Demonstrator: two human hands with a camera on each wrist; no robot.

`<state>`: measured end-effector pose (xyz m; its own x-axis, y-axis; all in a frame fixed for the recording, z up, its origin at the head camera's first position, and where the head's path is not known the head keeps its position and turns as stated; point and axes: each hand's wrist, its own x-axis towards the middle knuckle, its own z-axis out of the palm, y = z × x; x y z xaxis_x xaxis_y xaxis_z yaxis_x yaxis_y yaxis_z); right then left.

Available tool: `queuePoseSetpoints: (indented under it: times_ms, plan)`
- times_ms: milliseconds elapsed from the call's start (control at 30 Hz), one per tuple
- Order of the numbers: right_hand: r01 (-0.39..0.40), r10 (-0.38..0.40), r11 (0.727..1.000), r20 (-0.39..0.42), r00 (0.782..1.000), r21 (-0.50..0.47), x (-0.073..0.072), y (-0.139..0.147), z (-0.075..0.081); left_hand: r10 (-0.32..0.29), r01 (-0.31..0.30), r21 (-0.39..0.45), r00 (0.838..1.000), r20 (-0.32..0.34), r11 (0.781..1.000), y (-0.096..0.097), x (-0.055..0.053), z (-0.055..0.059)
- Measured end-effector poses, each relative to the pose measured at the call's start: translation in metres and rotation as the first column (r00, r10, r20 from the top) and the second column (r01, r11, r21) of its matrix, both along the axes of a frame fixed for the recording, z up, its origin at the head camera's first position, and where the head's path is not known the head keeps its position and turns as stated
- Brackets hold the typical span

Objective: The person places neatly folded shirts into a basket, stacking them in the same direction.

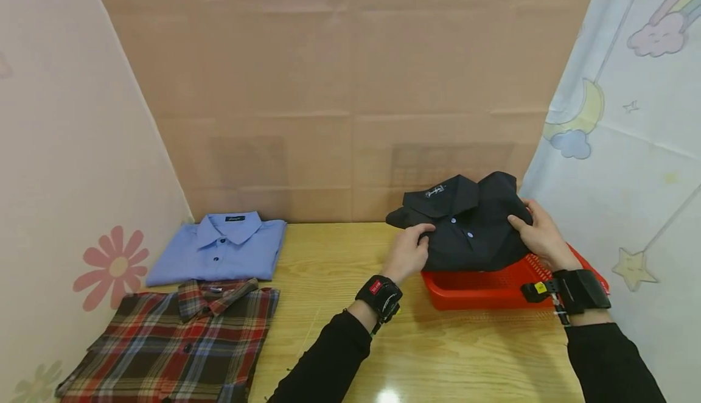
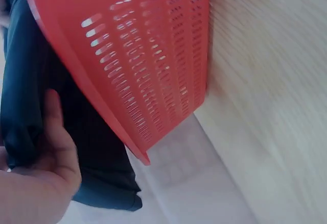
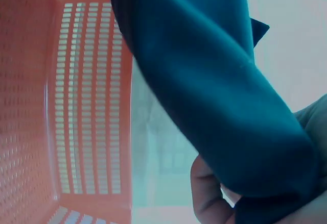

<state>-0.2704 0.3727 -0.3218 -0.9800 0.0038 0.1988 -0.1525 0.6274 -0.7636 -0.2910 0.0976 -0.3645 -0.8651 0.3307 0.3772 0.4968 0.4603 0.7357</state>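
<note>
Head view, right of centre: left hand (image 1: 408, 252) and right hand (image 1: 542, 232) pinch a black shirt (image 1: 465, 232) over a red basket (image 1: 476, 299); blue shirt (image 1: 235, 260), plaid shirt (image 1: 186, 345) lower left. Left wrist: basket partly hides black shirt. Right wrist: basket left, black shirt right.

Even, bright light is filling the head view, a white glare is gleaming on the near wooden table (image 1: 427, 366), and both wrist views are looking hazy and slightly blurred.

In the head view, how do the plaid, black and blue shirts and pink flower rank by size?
1. Plaid shirt, even cut off
2. Black shirt and blue shirt, too close to rank
3. Pink flower
</note>
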Motion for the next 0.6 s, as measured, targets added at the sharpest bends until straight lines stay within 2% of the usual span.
queuePoseSetpoints:
  times_ms: [100,200,300,400,500,600]
  plan:
    - [0.01,-0.01,1.0,-0.008,1.0,0.03,0.004,0.011,0.001,-0.027,0.023,-0.114,0.999,-0.03,0.993,0.007,0.004,0.001]
    - [0.022,-0.021,0.998,-0.004,1.0,0.063,0.005,0.022,-0.001,-0.066,0.052,-0.247,0.997,-0.048,0.968,0.014,0.005,-0.001]
    - [0.035,-0.036,0.995,0.01,0.999,0.093,0.007,0.032,-0.003,-0.102,0.062,-0.395,0.991,-0.082,0.917,0.021,0.006,-0.004]
    - [0.051,-0.055,0.993,0.036,0.998,0.107,0.011,0.039,-0.006,-0.12,0.038,-0.516,0.985,-0.125,0.856,0.027,0.007,-0.006]
    - [0.057,-0.064,0.993,0.072,0.995,0.107,0.014,0.046,-0.009,-0.121,0.014,-0.594,0.983,-0.141,0.804,0.032,0.008,-0.008]
    - [0.06,-0.074,0.989,0.104,0.992,0.132,0.015,0.054,-0.013,-0.125,0.007,-0.646,0.983,-0.137,0.763,0.036,0.009,-0.01]
